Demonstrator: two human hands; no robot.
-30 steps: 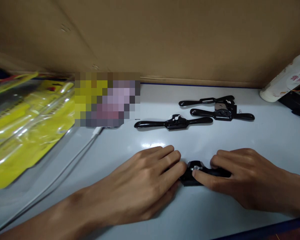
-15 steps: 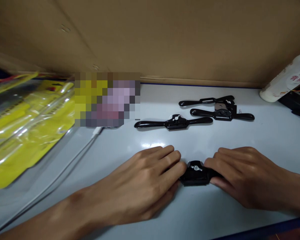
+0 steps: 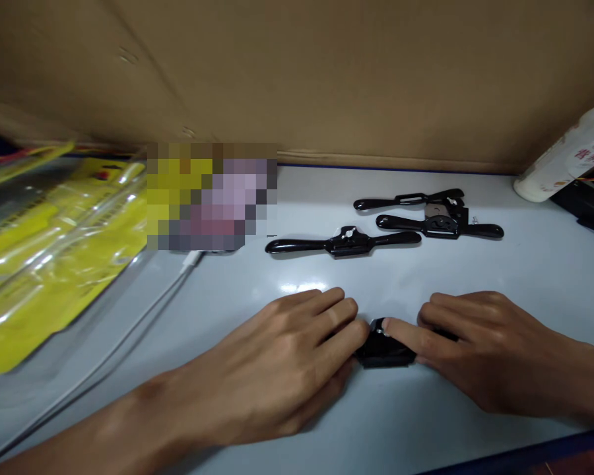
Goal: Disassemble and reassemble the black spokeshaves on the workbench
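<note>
A black spokeshave (image 3: 385, 351) lies between my two hands, low over the table or on it. My left hand (image 3: 297, 356) is closed round its left handle, which the fingers hide. Round the right handle my right hand (image 3: 490, 346) has its fingers curled, while one digit reaches over the body and touches the silver screw at the top. Beyond my hands rests another black spokeshave (image 3: 350, 244), with its own silver screw. Behind it, to the right, are a spokeshave body with a loose blade (image 3: 440, 224) and a further black frame (image 3: 406, 200).
Yellow blister packages (image 3: 69, 264) cover the left side of the table (image 3: 218, 303). A white cable (image 3: 129, 343) runs from a blurred-out object (image 3: 228, 204). Cardboard (image 3: 327, 79) walls the back. A white bottle (image 3: 564, 158) leans at the far right beside a black object (image 3: 591, 208).
One digit of my right hand has moved from beside the spokeshave's body onto its silver screw. My left hand and the other tools stay where they were.
</note>
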